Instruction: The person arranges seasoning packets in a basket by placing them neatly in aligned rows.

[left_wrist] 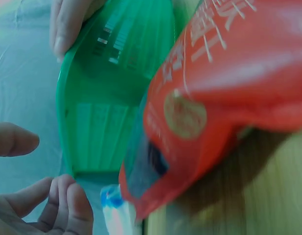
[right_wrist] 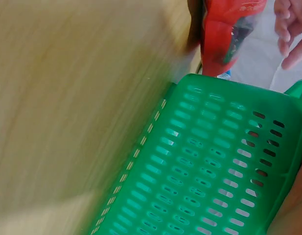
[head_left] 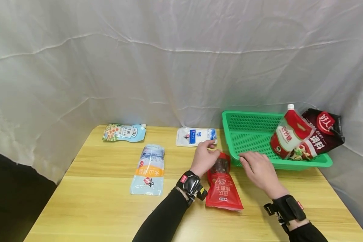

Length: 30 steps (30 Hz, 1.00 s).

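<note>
So the thing in play is the red pouch [head_left: 223, 186], lying flat on the worktop [head_left: 103, 201] just below centre of the head view. Its long axis runs near-to-far, slightly tilted — the top end with the clear window points up toward the near-left corner of the green basket [head_left: 317, 162], the bottom end points back toward the person.

The left hand [head_left: 205, 158] is right at that top end, fingers loosely curled over it. It looks like it's touching or about to pinch the edge, but I can't tell from here whether it really has a grip; in the left wrist view the fingers [left_wrist: 62, 205] look apart from the pouch, and that frame is blurry. The right hand [head_left: 258, 168] is just to the right of the pouch, fingers relaxed and resting on the basket's front rim — holding nothing that I can see.

So the left hand is the nearer one, with the pouch stretching from it down toward the lower middle of the frame, and the basket just up and right of its top end.
</note>
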### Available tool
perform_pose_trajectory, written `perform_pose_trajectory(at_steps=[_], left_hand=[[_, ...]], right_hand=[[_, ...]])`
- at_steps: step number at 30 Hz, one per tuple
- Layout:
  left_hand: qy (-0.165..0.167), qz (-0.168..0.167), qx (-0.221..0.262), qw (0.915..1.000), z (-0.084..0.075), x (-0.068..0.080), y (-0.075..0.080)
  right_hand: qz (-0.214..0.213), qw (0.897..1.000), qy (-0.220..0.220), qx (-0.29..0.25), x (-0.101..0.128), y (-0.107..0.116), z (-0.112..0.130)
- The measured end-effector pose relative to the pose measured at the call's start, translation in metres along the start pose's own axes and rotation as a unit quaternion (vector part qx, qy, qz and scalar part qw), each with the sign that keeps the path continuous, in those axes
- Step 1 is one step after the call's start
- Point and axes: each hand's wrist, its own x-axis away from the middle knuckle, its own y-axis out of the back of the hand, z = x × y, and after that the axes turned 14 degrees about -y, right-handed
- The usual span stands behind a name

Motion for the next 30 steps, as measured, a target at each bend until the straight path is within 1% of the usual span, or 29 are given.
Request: perform_pose_trajectory(at_steps=[5, 8, 10, 13, 20, 22, 25, 30], left_hand=[[0.001, -0.033, -0.03, 0.999, 0.007, 0.008, 0.014], [0.01, -0.034, -0.043, 0.9984, 0.011, 0.015, 0.019], [0.019, -0.028, -0.049, 0.9982, 0.014, 0.02, 0.021], [0.04, -0.013, -0.058, 0.9974, 0.016, 0.028, 0.02], [0.101, 0.034, -0.071, 0.9917, 0.018, 0.039, 0.012], [0.114, 0.045, -0.072, 0.9899, 0.019, 0.042, 0.009], [0.122, 0.053, -0.071, 0.9886, 0.019, 0.044, 0.004], [0.122, 0.056, -0.074, 0.9882, 0.018, 0.045, -0.003]], right_hand=[[-0.012, 1.0, 0.008, 0.015, 0.002, -0.002, 0.0], [-0.013, 1.0, 0.006, 0.017, 0.002, -0.002, 0.0], [-0.014, 1.0, 0.005, 0.017, 0.003, -0.001, -0.001], [-0.013, 1.0, 0.002, 0.016, 0.003, 0.0, -0.001], [-0.013, 1.0, 0.003, 0.013, 0.002, 0.0, -0.001], [-0.013, 1.0, 0.003, 0.012, 0.001, -0.001, -0.001], [-0.012, 1.0, 0.002, 0.01, 0.001, -0.002, 0.0], [-0.011, 1.0, 0.001, 0.007, 0.001, -0.003, 0.001]])
